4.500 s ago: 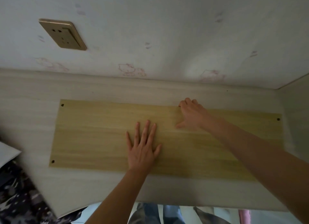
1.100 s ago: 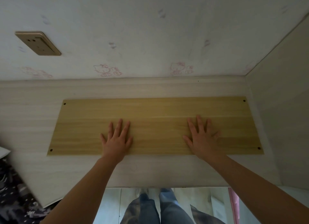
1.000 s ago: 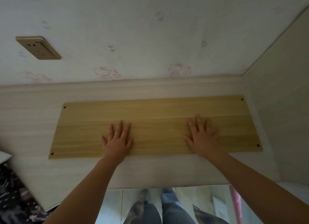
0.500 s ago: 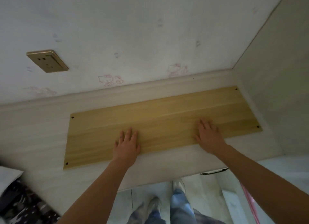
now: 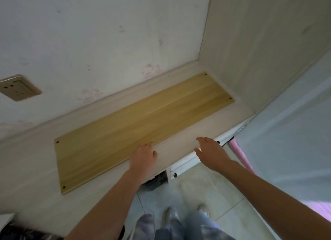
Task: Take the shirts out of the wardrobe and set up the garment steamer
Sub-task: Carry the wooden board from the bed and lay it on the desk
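A yellow wooden board with small holes at its corners lies flat on a pale wooden desktop against the wall. My left hand rests at the board's near edge, fingers loosely bent and holding nothing. My right hand hovers over the desk's front edge, to the right of the board, fingers relaxed and empty. No shirt, wardrobe or garment steamer is in view.
A gold wall socket sits on the white wall at left. A pale side panel closes the desk on the right. Pale blue fabric with a pink strip hangs at right. Tiled floor and my feet lie below.
Both hands have slid back off the middle of the board toward the desk's front edge. The view has swung down and to the right, showing more floor and the blue fabric.
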Available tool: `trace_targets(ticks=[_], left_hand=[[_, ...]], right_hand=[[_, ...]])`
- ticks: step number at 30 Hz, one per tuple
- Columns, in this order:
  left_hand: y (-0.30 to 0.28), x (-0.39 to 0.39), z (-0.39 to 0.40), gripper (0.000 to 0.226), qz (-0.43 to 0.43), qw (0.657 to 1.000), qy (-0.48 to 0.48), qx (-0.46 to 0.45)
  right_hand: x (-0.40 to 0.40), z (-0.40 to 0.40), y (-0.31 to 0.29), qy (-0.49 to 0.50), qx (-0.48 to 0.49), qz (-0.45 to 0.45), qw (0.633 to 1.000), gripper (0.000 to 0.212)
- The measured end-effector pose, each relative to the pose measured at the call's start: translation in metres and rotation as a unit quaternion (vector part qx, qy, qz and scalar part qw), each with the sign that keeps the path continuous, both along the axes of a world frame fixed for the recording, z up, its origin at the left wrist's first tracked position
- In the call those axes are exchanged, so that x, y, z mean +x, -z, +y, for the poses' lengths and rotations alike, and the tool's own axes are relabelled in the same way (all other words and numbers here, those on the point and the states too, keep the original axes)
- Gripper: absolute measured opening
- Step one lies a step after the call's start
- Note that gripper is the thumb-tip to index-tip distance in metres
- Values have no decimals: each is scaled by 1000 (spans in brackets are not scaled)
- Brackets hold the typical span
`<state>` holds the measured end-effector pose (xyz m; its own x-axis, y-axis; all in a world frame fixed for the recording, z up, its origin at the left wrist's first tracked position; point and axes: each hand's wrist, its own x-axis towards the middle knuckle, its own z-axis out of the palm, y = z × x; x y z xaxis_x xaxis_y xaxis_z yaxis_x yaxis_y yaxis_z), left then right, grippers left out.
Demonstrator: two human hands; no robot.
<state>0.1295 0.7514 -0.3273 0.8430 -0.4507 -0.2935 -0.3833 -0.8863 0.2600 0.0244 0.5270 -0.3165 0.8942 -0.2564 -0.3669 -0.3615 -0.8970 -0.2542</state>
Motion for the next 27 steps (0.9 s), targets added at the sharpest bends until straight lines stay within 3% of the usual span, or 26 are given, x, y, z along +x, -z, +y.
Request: trace_targets(ticks=[4,11,27], left_hand=[[-14,-38,-33,34,5,996,39,-81],[-28,-119,-82,32,4,981,134,-142],[-23,-399,-135,31,60,938,323,-111]], right_hand=[[-53,1,-16,60,8,-20,998,43],[-156,-3,-15,166,6,-48,985,42],[-475,5,7,364,6,-68,929,34]])
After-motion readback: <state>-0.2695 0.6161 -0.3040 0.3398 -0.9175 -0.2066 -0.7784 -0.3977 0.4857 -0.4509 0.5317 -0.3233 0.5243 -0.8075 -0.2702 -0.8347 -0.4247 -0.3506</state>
